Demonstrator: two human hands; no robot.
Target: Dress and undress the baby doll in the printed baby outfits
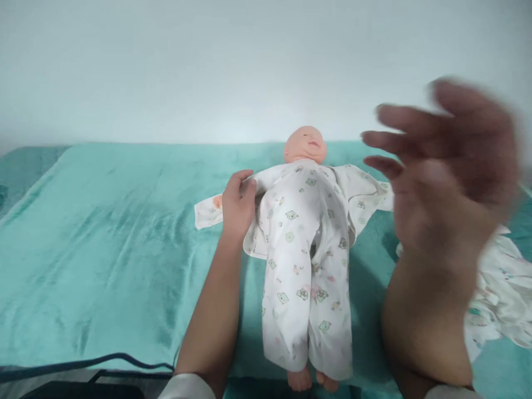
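A baby doll [305, 145] lies face up, head toward the wall, in white pants [291, 238] with a small animal print. Its bare feet [300, 379] stick out of the pant legs at the near end. A matching white shirt [361, 191] is spread under and beside its upper body, one sleeve reaching out to each side. My left hand [240, 204] is closed round the left-hand sleeve near the doll's shoulder; its cuff shows beyond my knuckles. Raised at the right, my right hand [449, 166] is blurred by motion, fingers apart and holding nothing, in front of the other sleeve's end.
A teal plush blanket [112, 238] covers the surface, which meets a pale wall [208, 66] at the back. More printed white cloth [505, 288] lies crumpled at the right, partly behind my right forearm. A dark cord [120, 357] runs along the front left edge.
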